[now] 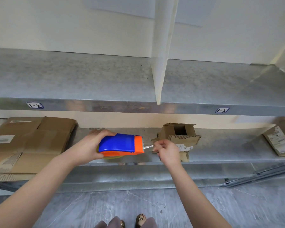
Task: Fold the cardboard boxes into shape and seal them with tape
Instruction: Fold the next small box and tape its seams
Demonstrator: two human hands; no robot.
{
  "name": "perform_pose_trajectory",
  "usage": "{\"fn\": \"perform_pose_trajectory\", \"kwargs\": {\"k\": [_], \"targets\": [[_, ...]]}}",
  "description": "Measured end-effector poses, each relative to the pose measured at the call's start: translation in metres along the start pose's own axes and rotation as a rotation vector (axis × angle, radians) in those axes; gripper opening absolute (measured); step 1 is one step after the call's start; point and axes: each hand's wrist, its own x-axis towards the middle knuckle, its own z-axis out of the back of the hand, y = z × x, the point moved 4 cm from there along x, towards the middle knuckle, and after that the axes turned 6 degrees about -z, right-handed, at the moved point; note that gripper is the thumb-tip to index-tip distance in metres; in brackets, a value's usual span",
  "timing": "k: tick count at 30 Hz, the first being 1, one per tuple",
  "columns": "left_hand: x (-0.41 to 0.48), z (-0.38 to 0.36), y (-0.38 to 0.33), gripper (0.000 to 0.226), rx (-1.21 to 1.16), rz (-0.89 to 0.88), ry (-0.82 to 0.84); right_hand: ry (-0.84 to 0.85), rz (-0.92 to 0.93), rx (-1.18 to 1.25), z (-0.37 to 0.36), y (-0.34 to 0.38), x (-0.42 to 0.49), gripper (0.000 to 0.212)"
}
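My left hand [90,146] grips a blue and orange tape dispenser [120,145] above the front of the lower metal shelf [220,150]. A short strip of clear tape [148,147] runs from the dispenser's toothed edge to my right hand [167,150], which pinches the tape's free end. Just behind my right hand a small cardboard box [179,135] stands on the shelf, partly folded, with its flaps loose and a dark opening facing me. My right hand hides part of the box's lower left flap.
A large flattened cardboard box [31,142] lies at the left of the lower shelf. Another labelled flat box [280,140] lies at the far right. The upper shelf [89,79] has a white divider [161,55]. My feet [132,222] stand on the grey floor.
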Motion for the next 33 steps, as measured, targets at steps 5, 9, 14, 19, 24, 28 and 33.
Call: {"fn": "perform_pose_trajectory", "kwargs": {"k": [5,9,14,19,24,28,33], "targets": [[-0.012,0.015,0.015,0.078,0.03,-0.001,-0.02,-0.022,0.051,-0.04,0.02,0.008,-0.006,0.012],[-0.006,0.02,0.006,0.082,0.015,0.007,-0.054,-0.104,0.042,-0.01,0.04,0.007,-0.008,0.02],[0.007,0.025,-0.004,0.08,-0.007,0.005,-0.055,-0.169,0.069,-0.051,0.072,0.009,-0.011,0.019],[0.008,0.035,-0.001,0.1,0.016,0.043,-0.075,-0.246,-0.028,0.042,0.114,-0.015,-0.005,0.013],[0.015,0.033,-0.017,0.104,0.029,0.106,-0.118,-0.231,-0.019,0.063,0.146,-0.024,0.009,0.007],[0.032,0.016,-0.041,0.102,0.064,0.102,-0.144,-0.184,-0.057,0.067,0.17,-0.039,0.029,0.01],[0.043,0.004,-0.06,0.101,0.073,0.162,-0.211,-0.076,-0.013,0.017,0.181,-0.041,0.057,0.007]]}}
